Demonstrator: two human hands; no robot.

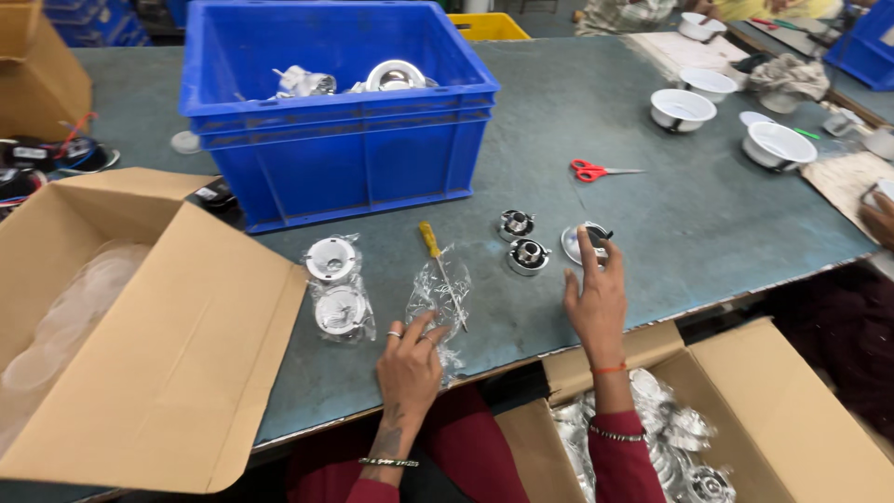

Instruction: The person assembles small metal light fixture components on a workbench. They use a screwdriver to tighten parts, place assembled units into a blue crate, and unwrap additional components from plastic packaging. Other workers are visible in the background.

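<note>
The right hand (596,300) reached fwd over the grey-green table (708,214), fingers spread fairly wide, index tip touching the round silver fitting (585,242) that lay at the table's middle-right; no closed grip on it. The left hand (410,365) rested nearer the body, fingers loosely curled on a crumpled clear plastic bag (440,293), holding nothing tight that I could tell. A yellow-handled screwdriver (438,261) lay across the bag's top edge.

Judgement on doing it well: the fitting looked small and shiny, so pinching it by the rim w/ thumb and two fingers would likely beat a flat-finger nudge, and the left hand should keep the bag pinned so it doesn't slide (thin film skates easily on that surface).

Two more metal fittings (521,240) sat just left of the touched one, close together. Further left, two white round parts sealed in clear bags (335,289) lay one above the other.

Packaging: a big blue plastic crate (340,140) stood at centre-back w/ wrapped parts inside; an open brown cardboard box (158,345) at left held clear film; another open carton (745,410) at lower right held silver parts. Red-handled scissors (596,170) lay beyond, apart. White bowl-shaped housings (684,109) stood at far right by another person's hand (878,216). No labels legible.
</note>
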